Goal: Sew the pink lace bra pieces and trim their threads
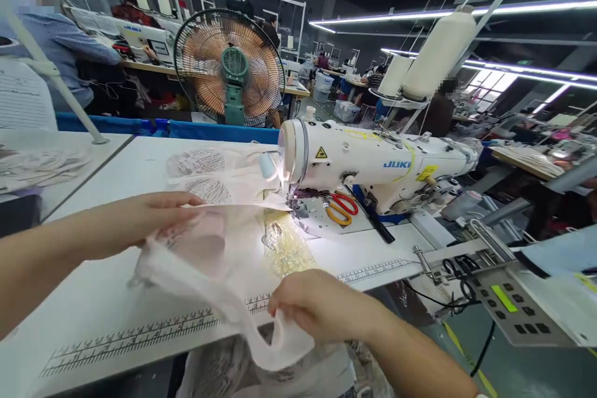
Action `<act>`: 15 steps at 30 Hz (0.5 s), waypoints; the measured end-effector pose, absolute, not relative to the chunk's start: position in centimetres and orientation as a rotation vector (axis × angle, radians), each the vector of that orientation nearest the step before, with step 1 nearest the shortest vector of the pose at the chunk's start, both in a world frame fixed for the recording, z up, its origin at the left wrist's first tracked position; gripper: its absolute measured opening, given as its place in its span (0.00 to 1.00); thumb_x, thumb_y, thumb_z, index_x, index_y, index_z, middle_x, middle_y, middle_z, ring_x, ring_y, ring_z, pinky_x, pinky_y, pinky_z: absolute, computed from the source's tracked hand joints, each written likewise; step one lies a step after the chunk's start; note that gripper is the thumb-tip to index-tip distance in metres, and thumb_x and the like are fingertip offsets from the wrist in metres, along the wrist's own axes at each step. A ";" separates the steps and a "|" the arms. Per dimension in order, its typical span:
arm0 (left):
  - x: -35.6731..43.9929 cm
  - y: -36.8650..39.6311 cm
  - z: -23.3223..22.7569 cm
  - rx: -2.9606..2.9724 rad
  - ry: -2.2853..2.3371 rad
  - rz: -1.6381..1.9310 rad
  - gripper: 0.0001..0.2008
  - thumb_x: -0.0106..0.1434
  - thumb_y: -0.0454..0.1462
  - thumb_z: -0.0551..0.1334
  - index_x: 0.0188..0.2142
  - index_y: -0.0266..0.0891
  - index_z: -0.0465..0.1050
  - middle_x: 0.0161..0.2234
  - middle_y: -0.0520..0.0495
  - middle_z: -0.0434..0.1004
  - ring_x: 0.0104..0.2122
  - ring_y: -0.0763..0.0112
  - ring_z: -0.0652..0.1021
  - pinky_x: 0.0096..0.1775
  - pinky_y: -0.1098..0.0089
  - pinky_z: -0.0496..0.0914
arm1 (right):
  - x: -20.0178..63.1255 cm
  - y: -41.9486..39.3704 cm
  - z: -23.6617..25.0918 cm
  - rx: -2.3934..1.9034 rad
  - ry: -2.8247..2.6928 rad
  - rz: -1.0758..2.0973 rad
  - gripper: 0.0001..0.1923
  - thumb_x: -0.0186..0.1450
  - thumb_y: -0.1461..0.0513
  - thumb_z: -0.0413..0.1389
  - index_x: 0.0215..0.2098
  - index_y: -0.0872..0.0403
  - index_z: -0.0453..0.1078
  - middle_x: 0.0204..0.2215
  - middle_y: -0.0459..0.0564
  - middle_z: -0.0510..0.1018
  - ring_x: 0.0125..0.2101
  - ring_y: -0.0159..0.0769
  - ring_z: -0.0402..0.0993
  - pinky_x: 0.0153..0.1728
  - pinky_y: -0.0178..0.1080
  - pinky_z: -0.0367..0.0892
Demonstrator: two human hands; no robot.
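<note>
Two hands on white fabric (219, 273) | left hand (153, 214) flat | right hand (312, 305) pinching

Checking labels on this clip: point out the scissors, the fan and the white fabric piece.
scissors (342, 207), head view, on the red and orange handles.
fan (234, 63), head view, on the green hub.
white fabric piece (219, 289), head view, on the strip between both hands.

The brand name "JUKI" is printed in blue capitals on the arm of the white sewing machine (373, 165). The same "JUKI" mark appears in blue on a second sewing machine (140, 34) at the far left workstation. A yellow triangular warning sign (321, 153) is affixed to the head of the near machine. The yellow label (426, 172) further along the arm carries text too small to read.
</note>
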State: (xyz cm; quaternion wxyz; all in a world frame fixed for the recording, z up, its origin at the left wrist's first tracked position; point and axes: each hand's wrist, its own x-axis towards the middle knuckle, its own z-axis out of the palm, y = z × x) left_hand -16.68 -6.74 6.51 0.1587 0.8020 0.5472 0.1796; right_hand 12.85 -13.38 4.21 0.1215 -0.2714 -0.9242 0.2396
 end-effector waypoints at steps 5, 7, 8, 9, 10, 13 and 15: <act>-15.9 -5.9 6.0 1.619 1.553 0.448 0.25 0.70 0.46 0.40 0.44 0.35 0.70 0.30 0.43 0.81 0.30 0.62 0.80 0.26 0.66 0.75 | 16.1 -10.8 4.9 -1.031 -2.601 0.760 0.12 0.64 0.71 0.51 0.40 0.52 0.73 0.36 0.43 0.80 0.36 0.30 0.76 0.36 0.28 0.69; -16.4 -4.7 5.3 1.760 1.798 0.384 0.21 0.70 0.41 0.42 0.42 0.36 0.72 0.32 0.44 0.81 0.29 0.64 0.80 0.24 0.69 0.73 | 15.3 -9.3 3.5 -1.259 -2.671 0.547 0.11 0.62 0.71 0.55 0.38 0.51 0.73 0.35 0.42 0.80 0.35 0.30 0.76 0.33 0.28 0.68; -16.8 -3.8 5.3 1.914 1.861 0.252 0.19 0.68 0.38 0.44 0.39 0.36 0.74 0.32 0.45 0.82 0.28 0.65 0.80 0.25 0.70 0.72 | 14.7 -8.5 2.7 -1.356 -2.679 0.447 0.10 0.61 0.71 0.56 0.37 0.52 0.73 0.34 0.43 0.80 0.34 0.32 0.76 0.32 0.29 0.68; -17.1 -2.9 5.4 2.074 1.878 0.081 0.17 0.66 0.34 0.47 0.34 0.37 0.75 0.30 0.46 0.82 0.28 0.66 0.79 0.26 0.70 0.72 | 14.0 -7.8 2.0 -1.437 -2.672 0.354 0.10 0.60 0.71 0.56 0.36 0.53 0.73 0.33 0.44 0.79 0.33 0.34 0.75 0.31 0.31 0.67; -17.3 -2.0 5.7 2.220 1.865 -0.093 0.16 0.62 0.31 0.49 0.29 0.36 0.75 0.28 0.47 0.81 0.27 0.67 0.79 0.27 0.70 0.72 | 13.3 -7.1 1.4 -1.501 -2.647 0.277 0.09 0.60 0.71 0.55 0.36 0.53 0.72 0.32 0.46 0.78 0.33 0.36 0.75 0.30 0.33 0.67; -16.5 0.1 7.1 2.416 1.912 -0.261 0.13 0.57 0.30 0.52 0.22 0.34 0.72 0.24 0.43 0.78 0.23 0.65 0.74 0.25 0.66 0.69 | 11.7 -5.9 0.6 -1.613 -2.553 0.077 0.09 0.64 0.70 0.50 0.38 0.54 0.70 0.35 0.53 0.75 0.39 0.42 0.71 0.37 0.40 0.65; -14.1 0.5 7.5 2.506 1.957 -0.175 0.11 0.58 0.30 0.51 0.27 0.33 0.72 0.27 0.41 0.77 0.22 0.66 0.72 0.24 0.66 0.67 | 11.1 -5.8 0.5 -1.661 -2.508 -0.027 0.11 0.67 0.70 0.47 0.38 0.55 0.70 0.39 0.56 0.74 0.43 0.45 0.69 0.41 0.44 0.64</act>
